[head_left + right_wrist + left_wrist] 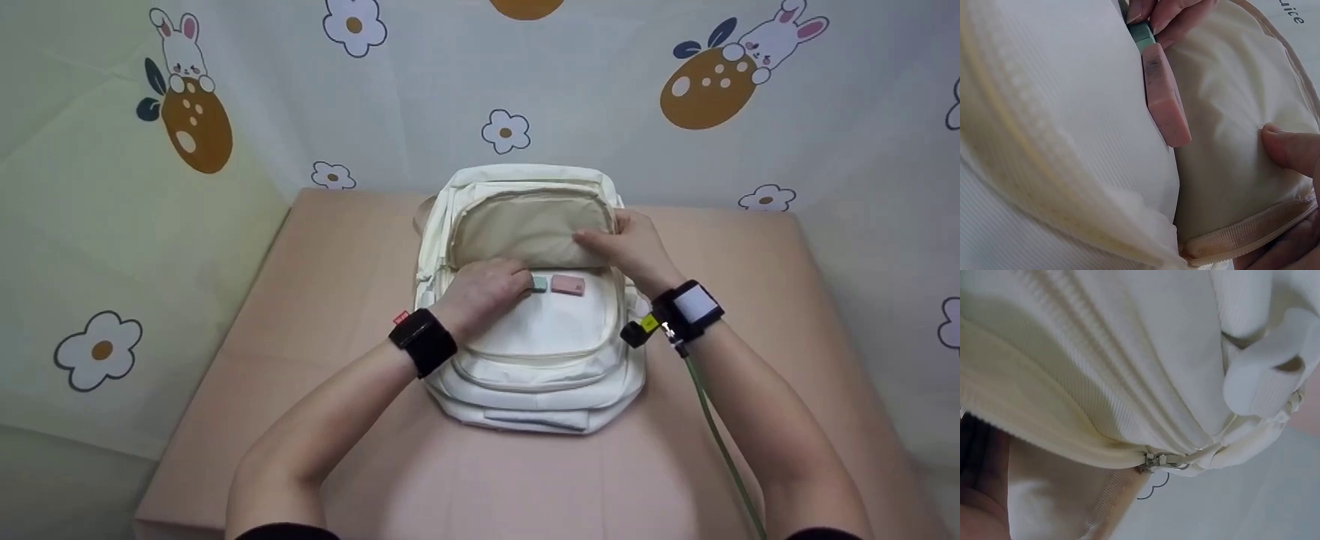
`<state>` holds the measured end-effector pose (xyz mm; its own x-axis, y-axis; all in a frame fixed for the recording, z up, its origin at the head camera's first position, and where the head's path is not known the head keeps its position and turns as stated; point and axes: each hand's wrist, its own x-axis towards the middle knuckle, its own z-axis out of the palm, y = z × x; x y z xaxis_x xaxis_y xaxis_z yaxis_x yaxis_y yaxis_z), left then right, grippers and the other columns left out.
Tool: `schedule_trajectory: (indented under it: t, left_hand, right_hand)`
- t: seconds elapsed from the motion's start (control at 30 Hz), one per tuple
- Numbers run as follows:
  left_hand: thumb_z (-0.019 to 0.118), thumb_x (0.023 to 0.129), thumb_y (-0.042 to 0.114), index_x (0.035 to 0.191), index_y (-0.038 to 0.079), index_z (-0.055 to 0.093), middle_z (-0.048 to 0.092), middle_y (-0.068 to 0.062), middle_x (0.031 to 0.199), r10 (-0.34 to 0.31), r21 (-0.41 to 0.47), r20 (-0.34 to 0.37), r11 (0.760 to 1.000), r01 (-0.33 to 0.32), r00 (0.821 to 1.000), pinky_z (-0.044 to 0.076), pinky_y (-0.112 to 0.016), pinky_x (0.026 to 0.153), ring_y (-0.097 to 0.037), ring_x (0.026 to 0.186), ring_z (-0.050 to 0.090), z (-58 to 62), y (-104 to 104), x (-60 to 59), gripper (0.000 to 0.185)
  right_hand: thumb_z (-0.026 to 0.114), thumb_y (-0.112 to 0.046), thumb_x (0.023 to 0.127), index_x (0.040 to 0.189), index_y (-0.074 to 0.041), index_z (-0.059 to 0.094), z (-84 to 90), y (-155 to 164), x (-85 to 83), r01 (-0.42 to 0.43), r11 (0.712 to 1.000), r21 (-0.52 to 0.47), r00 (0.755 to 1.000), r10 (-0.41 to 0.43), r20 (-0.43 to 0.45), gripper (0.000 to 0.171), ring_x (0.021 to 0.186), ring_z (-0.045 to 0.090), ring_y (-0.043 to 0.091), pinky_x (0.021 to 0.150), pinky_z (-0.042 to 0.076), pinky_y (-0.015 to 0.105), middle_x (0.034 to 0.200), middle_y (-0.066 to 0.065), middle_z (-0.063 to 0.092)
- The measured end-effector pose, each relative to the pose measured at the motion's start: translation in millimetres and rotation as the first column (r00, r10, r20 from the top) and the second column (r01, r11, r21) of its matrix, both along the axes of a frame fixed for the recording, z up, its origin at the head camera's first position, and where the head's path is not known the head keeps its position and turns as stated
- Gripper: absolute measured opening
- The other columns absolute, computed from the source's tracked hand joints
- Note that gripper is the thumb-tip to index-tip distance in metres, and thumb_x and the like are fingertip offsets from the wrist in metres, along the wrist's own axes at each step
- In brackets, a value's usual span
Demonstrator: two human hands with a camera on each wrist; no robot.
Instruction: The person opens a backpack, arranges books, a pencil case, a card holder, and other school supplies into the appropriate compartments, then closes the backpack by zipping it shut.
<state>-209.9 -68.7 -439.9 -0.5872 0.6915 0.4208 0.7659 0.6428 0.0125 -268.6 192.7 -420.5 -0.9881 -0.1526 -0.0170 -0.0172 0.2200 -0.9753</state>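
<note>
Centrally, a cream backpack lies flat on the pink desk, front pocket unzipped. Left hand rests on the white panel inside the opening, fingers curled round a small green block; the right wrist view shows its fingertips pinching that block at the pocket's edge. Touching the green one on its right, a pink block lies half tucked under the pocket flap. Flap is beige-lined, lifted back toward the bag's top. Right hand grips the flap's right edge, thumb pressed on the lining, fingers behind. Left wrist view: a metal zip pull at the seam. Both wrists carry black strapped cameras. Far right, a green cable trails along the right forearm. Bunny-print cloth hangs behind.
</note>
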Motion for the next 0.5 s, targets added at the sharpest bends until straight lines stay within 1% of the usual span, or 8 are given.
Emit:
schedule_trajectory:
  t: [0.07,0.17,0.27,0.33,0.37,0.43,0.47,0.5]
  left_hand:
    - [0.064,0.102,0.022,0.096,0.011,0.067,0.067,-0.001,0.099,0.002,-0.005,0.002,1.0,-0.002,1.0,0.053,-0.029,0.073,-0.019,0.087,0.063,-0.8,0.4,1.0,0.013]
    - [0.066,0.101,0.02,0.099,0.01,0.07,0.068,-0.003,0.107,-0.003,0.007,-0.007,1.0,0.003,1.0,0.053,-0.03,0.079,-0.02,0.094,0.063,-0.5,-0.1,3.8,0.012]
    - [0.069,0.098,0.018,0.102,0.009,0.074,0.069,-0.007,0.115,-0.04,0.049,-0.071,0.998,0.044,0.997,0.053,-0.033,0.086,-0.023,0.103,0.063,1.2,-3.7,7.5,0.011]
    - [0.069,0.098,0.016,0.107,0.008,0.075,0.069,-0.009,0.12,-0.063,0.077,-0.171,0.994,0.077,0.983,0.052,-0.035,0.093,-0.026,0.109,0.063,4.1,-8.6,9.7,0.014]
    - [0.069,0.097,0.014,0.109,0.008,0.075,0.068,-0.011,0.123,-0.061,0.097,-0.231,0.992,0.085,0.971,0.051,-0.037,0.096,-0.028,0.112,0.062,6.7,-11.7,10.4,0.015]
    - [0.069,0.097,0.01,0.12,0.009,0.073,0.066,-0.012,0.13,-0.015,0.15,-0.334,0.986,0.069,0.943,0.047,-0.039,0.105,-0.03,0.121,0.059,14.4,-19.2,11.1,0.024]
    - [0.068,0.097,0.008,0.126,0.009,0.07,0.063,-0.013,0.135,0.024,0.184,-0.365,0.982,0.047,0.931,0.044,-0.04,0.109,-0.031,0.125,0.057,19.1,-23.1,10.9,0.029]
    - [0.068,0.096,0.006,0.132,0.009,0.067,0.06,-0.013,0.139,0.067,0.218,-0.371,0.976,0.017,0.926,0.04,-0.04,0.112,-0.031,0.129,0.054,24.1,-26.9,10.4,0.036]
  right_hand:
    - [0.086,-0.027,0.085,0.11,-0.002,0.07,-0.2,-0.4,0.2,0.007,1.0,-0.003,1.0,-0.007,0.0,0.039,0.081,0.068,0.018,0.073,0.057,0.028,0.099,0.01,0.072]
    - [0.086,-0.027,0.084,0.11,-0.003,0.07,-0.1,-1.1,0.4,0.01,1.0,-0.005,1.0,-0.01,0.004,0.039,0.082,0.068,0.019,0.074,0.057,0.028,0.099,0.01,0.072]
    - [0.086,-0.029,0.085,0.112,-0.003,0.07,0.3,-1.1,1.2,-0.002,1.0,-0.003,1.0,0.002,0.002,0.041,0.084,0.068,0.02,0.076,0.057,0.029,0.102,0.011,0.072]
    - [0.086,-0.03,0.085,0.112,-0.004,0.071,0.9,-0.3,3.1,-0.014,1.0,-0.005,1.0,0.014,-0.001,0.041,0.086,0.069,0.021,0.077,0.058,0.03,0.104,0.012,0.072]
    - [0.086,-0.03,0.085,0.112,-0.004,0.071,1.2,0.1,4.3,-0.021,1.0,-0.004,1.0,0.021,-0.006,0.041,0.087,0.069,0.021,0.078,0.058,0.03,0.105,0.012,0.072]
    - [0.085,-0.03,0.085,0.112,-0.004,0.071,2.5,1.0,7.2,-0.032,0.999,0.0,0.999,0.032,-0.027,0.04,0.09,0.07,0.023,0.079,0.059,0.032,0.106,0.013,0.072]
    - [0.085,-0.03,0.086,0.112,-0.004,0.071,3.7,1.2,9.1,-0.036,0.999,0.005,0.998,0.036,-0.043,0.04,0.091,0.07,0.023,0.079,0.059,0.032,0.106,0.013,0.072]
    - [0.084,-0.03,0.087,0.112,-0.003,0.071,5.0,1.3,10.9,-0.04,0.999,0.02,0.997,0.041,-0.062,0.039,0.092,0.069,0.023,0.08,0.058,0.032,0.105,0.014,0.073]
